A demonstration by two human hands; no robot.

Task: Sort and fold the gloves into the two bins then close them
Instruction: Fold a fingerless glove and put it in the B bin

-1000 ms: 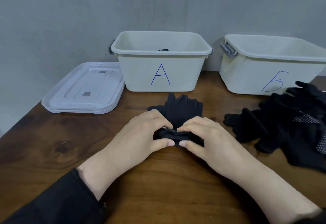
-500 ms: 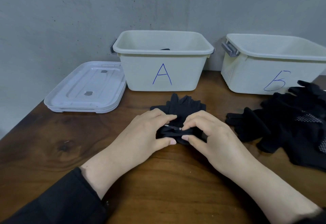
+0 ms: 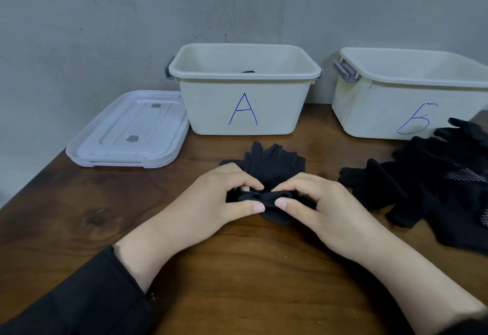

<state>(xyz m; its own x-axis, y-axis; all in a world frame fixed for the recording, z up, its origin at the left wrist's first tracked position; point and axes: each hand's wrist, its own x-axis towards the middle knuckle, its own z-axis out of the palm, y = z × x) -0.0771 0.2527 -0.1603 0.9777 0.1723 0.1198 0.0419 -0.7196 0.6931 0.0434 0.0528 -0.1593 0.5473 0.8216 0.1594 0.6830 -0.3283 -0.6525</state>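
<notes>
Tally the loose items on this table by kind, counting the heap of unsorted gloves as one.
Bins: 2, bin A and bin B, both open.
Lids: 2 by the look of it, the lid stack left of bin A.
Glove being folded: 1, the black glove in the grip of the left hand and right hand.
Glove heap: 1.
Total: 6.

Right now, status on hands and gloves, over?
Left hand and right hand both pinching black glove at cuff, mid-fold. Glove pile waiting right. Bin A open, path clear.
</notes>
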